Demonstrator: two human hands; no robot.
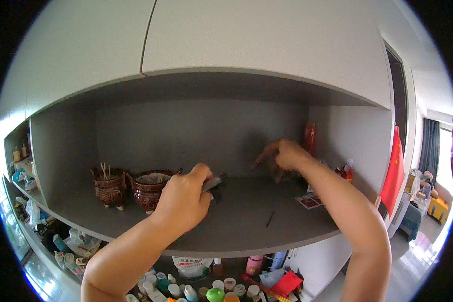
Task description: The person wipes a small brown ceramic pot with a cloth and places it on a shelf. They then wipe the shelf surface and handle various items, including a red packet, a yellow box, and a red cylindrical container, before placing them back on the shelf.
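My left hand (183, 196) is closed around a small grey object with a dark end (215, 182), over the middle of the grey shelf (236, 229); its exact kind is hard to make out. Just left of that hand stands a glossy brown footed pot (147, 194), partly covered by it. A second brown pot (109, 190) with thin sticks upright in it is farther left. Toward the back right, my right hand (288, 157) reaches in with fingers stretched apart, somewhat blurred, holding nothing visible. A thin dark stick (270, 219) lies on the shelf between the hands.
Beyond my right wrist stands a tall red item (310, 138). Flat printed cards (308, 202) lie near the right wall, beside small red-and-yellow things (345, 172). A red flag (393, 171) hangs at the right edge. Below, bottles and jars (216, 292) crowd a lower surface.
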